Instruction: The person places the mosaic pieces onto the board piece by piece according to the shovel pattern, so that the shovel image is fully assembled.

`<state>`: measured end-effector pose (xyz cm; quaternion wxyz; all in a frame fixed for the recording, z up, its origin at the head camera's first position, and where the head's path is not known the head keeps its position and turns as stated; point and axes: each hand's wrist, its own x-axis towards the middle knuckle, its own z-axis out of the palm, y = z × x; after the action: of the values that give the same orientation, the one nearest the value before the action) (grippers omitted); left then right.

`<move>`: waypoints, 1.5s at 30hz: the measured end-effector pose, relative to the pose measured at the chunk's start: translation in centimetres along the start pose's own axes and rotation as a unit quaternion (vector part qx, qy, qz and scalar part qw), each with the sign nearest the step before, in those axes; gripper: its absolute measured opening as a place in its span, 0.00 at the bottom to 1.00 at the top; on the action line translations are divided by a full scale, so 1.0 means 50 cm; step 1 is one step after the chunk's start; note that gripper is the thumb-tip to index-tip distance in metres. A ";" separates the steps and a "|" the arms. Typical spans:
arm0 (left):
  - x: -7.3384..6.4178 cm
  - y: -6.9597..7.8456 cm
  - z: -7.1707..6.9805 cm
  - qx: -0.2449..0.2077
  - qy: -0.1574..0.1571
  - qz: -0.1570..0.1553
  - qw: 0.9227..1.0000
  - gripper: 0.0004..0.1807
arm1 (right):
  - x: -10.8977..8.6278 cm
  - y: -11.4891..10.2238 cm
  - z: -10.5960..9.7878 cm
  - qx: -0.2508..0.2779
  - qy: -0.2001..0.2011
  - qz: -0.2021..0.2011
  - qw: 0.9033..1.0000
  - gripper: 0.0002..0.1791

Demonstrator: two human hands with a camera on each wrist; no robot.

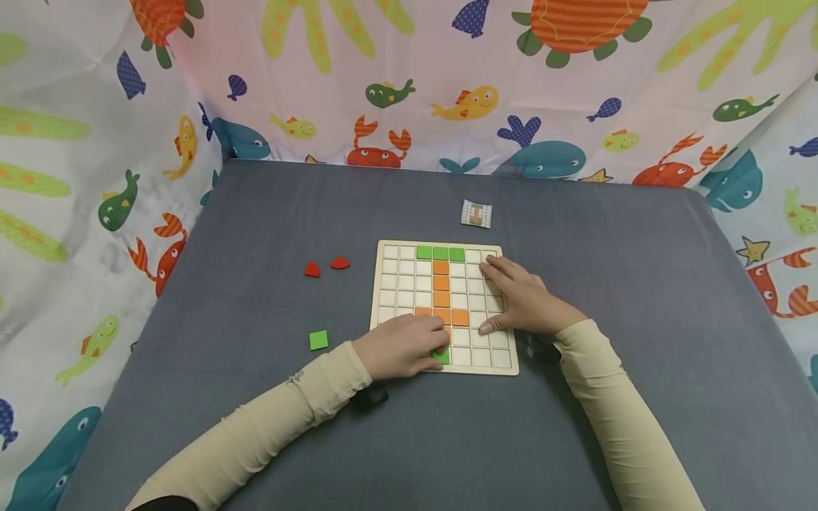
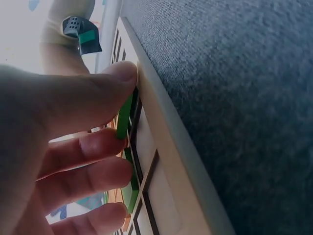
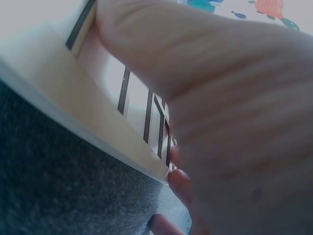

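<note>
A wooden grid board [image 1: 476,370] lies on the table with orange square tiles [image 1: 441,283] in a column and green square tiles [image 1: 440,253] along its far row. At the near edge my left hand [image 1: 402,346] pinches a green square tile [image 2: 124,117] between thumb and index finger, tilted over the cells. Another green tile [image 2: 131,193] sits in the board under the other fingers, as the left wrist view shows. My right hand [image 1: 527,298] rests with spread fingers on the board's right side. The left hand hides part of the bottom rows.
Left of the board lie two red pieces [image 1: 340,263] with curved edges and one loose green square [image 1: 318,340]. A small printed pattern card [image 1: 476,213] lies beyond the board. A sea-animal cloth [image 1: 422,128] borders the grey table [image 1: 255,213] at the back and sides.
</note>
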<state>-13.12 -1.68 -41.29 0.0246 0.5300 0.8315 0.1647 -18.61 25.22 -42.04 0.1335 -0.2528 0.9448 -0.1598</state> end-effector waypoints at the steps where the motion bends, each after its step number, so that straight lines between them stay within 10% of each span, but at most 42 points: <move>1: 0.000 0.001 0.001 0.001 0.001 0.001 1.000 0.11 | 0.001 0.000 0.000 0.000 0.000 0.000 1.000 0.66; 27: -0.014 -0.012 -0.001 -0.016 0.033 -0.024 0.999 0.05 | 0.008 0.000 -0.002 0.002 -0.001 0.000 1.000 0.66; 35: -0.114 -0.061 -0.061 -0.034 0.042 -0.133 0.990 0.04 | 0.007 -0.002 0.004 0.013 -0.008 0.005 1.000 0.66; 45: -0.266 -0.116 -0.101 -0.040 -0.040 -0.259 0.964 0.21 | 0.005 0.001 0.002 0.010 -0.006 0.007 1.000 0.67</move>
<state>-13.45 -17.00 -40.06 0.1209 0.3017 0.9314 0.1639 -18.81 25.09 -42.18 0.1431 -0.2461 0.9440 -0.1669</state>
